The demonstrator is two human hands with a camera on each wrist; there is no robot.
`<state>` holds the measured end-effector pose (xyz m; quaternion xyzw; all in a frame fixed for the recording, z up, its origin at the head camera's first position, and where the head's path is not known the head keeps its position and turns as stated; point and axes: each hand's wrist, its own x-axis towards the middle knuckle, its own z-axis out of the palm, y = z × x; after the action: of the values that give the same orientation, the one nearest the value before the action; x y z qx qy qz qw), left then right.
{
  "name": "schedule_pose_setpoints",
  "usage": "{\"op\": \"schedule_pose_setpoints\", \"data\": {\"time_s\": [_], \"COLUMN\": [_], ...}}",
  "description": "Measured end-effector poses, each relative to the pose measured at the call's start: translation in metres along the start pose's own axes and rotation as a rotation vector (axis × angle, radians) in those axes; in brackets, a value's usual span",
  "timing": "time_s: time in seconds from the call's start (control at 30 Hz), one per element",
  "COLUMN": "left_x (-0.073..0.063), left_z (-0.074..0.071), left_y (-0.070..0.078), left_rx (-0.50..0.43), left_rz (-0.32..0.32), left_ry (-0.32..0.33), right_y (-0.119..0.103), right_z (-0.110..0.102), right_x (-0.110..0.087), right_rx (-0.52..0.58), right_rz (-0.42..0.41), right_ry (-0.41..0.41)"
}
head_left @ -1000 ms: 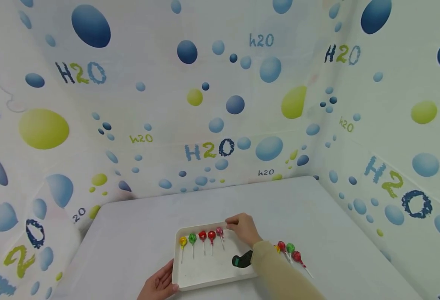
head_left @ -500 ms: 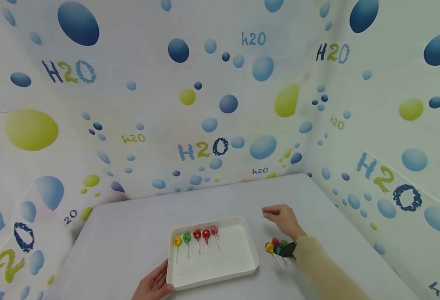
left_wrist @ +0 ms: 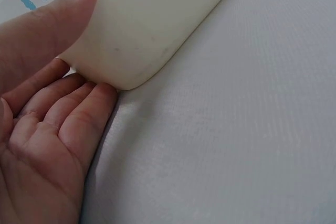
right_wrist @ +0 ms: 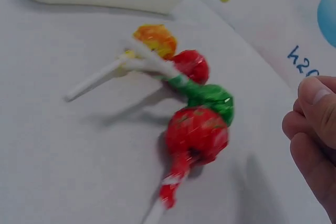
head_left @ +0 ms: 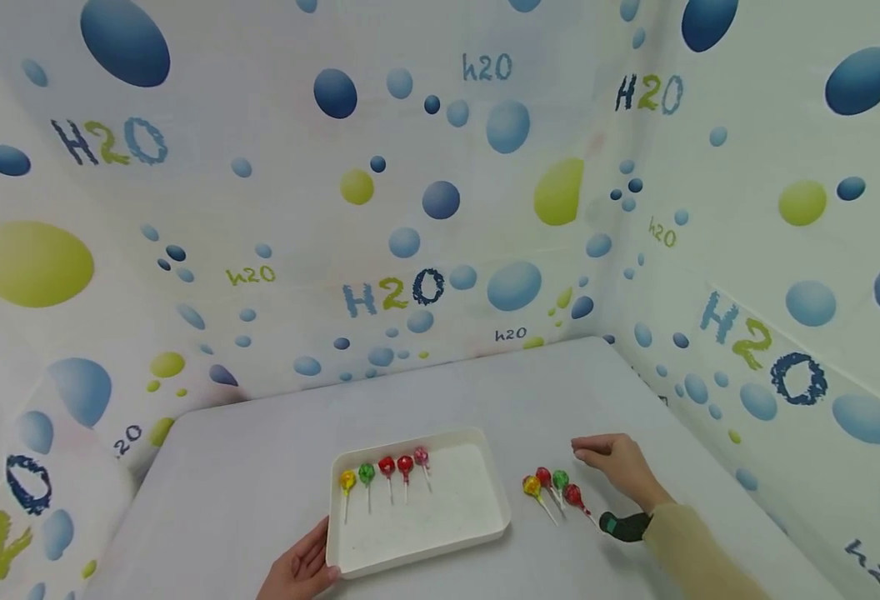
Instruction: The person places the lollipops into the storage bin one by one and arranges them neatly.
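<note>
My left hand [head_left: 297, 565] grips the left side of a white tray [head_left: 425, 529]. In the left wrist view its thumb [left_wrist: 63, 17] lies over the rim, and its fingers [left_wrist: 86, 114] touch the outer wall at a corner. Inside the tray stands a row of wrapped lollipops: yellow [head_left: 347, 481], green [head_left: 367, 473], two red ones [head_left: 387, 467] and a pink one [head_left: 421, 456]. My right hand [head_left: 620, 468] hovers right of a loose pile, fingers loosely curled, holding nothing. That pile has a yellow-orange lollipop [right_wrist: 157, 41], a green lollipop [right_wrist: 212, 103] and two red lollipops [right_wrist: 198, 135].
A white cloth covers the table [head_left: 275, 450]. Walls [head_left: 440, 242] printed with blue and green drops rise behind it and at both sides. A dark band [head_left: 624, 527] sits on my right wrist, close to the lowest red lollipop's stick.
My right hand has left the tray's far edge and moved right, past the loose lollipops, which now show fully. The left hand stays on the tray. The head view has shifted slightly.
</note>
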<state>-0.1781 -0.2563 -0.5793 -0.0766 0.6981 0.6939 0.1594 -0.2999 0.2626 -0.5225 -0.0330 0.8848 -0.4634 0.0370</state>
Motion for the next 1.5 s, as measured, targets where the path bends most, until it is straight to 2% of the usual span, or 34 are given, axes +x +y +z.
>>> {"op": "schedule_pose_setpoints", "data": {"time_s": [0.2,0.43,0.63,1.07,1.2,1.3,1.5], "left_x": [0.0,-0.001,0.001,-0.001,-0.001,-0.001,-0.001], "left_z": [0.0,0.0,-0.001,0.001,0.002,0.002,0.0], "left_y": [0.0,-0.001,-0.003,-0.001,-0.002,-0.002,-0.002], "left_rx": [-0.001,-0.005,-0.014,-0.011,-0.018,-0.02,-0.021], "left_rz": [0.005,0.003,-0.006,0.001,0.004,0.005,0.002], "left_ry": [0.008,0.019,0.004,0.031,0.028,0.03,0.024], "right_y": [0.012,0.016,0.02,0.021,0.023,0.021,0.003], "right_z": [0.014,0.022,0.026,0.026,0.018,0.01,0.001], "right_x": [-0.019,-0.029,-0.031,-0.034,-0.033,-0.03,-0.019], "right_rx": [-0.036,-0.071,-0.098,-0.091,-0.024,0.067,0.178], "right_rz": [0.052,0.1,0.087,0.075,0.1,0.114,0.06], "right_ry": [0.005,-0.005,0.003,0.026,0.016,0.001,-0.068]}}
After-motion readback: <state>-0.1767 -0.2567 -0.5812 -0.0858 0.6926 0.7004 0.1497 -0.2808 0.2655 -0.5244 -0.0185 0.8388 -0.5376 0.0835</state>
